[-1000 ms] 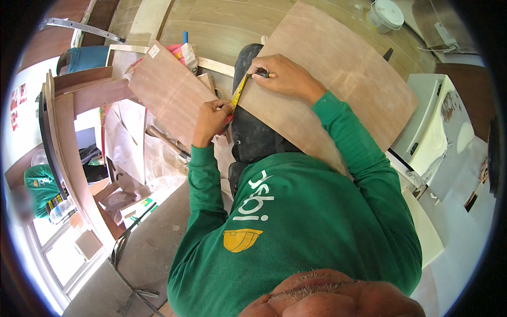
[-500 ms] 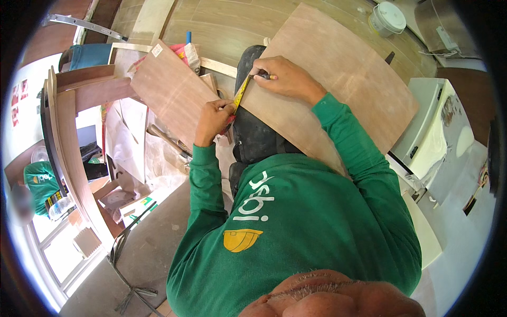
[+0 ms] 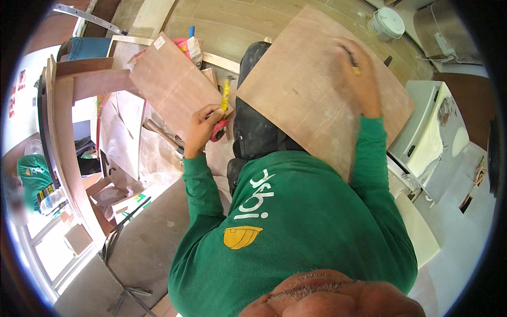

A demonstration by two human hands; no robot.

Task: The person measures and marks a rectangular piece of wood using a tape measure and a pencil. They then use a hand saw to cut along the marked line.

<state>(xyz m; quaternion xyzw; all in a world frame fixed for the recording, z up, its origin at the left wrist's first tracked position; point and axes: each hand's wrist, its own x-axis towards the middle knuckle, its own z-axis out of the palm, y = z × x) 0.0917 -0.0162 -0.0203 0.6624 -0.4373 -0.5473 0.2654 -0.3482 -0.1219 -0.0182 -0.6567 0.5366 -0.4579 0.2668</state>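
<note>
My left hand (image 3: 203,126) is closed around a tape measure (image 3: 218,131) with a red case. A short length of its yellow blade sticks up past my fingers, apart from the wood. A large plywood sheet (image 3: 301,90) lies tilted across my lap, its left corner over my dark trouser leg (image 3: 253,127). Over the sheet's upper right part is my right hand (image 3: 363,79), smeared by motion. Its fingers are closed on a short dark pen-like tool (image 3: 348,54) with a bit of yellow; its exact kind is unclear.
A smaller plywood panel (image 3: 177,84) rests to the left, by a wooden frame (image 3: 68,142). A white lidded bucket (image 3: 386,24) stands on the floor at the far right. A pale cabinet-like unit (image 3: 422,127) is at my right. Another person in green (image 3: 36,177) is at far left.
My left hand has drawn the tape measure back from the sheet's left corner, and its blade has come off the wood. My right hand has swept right across the sheet with the pen-like tool.
</note>
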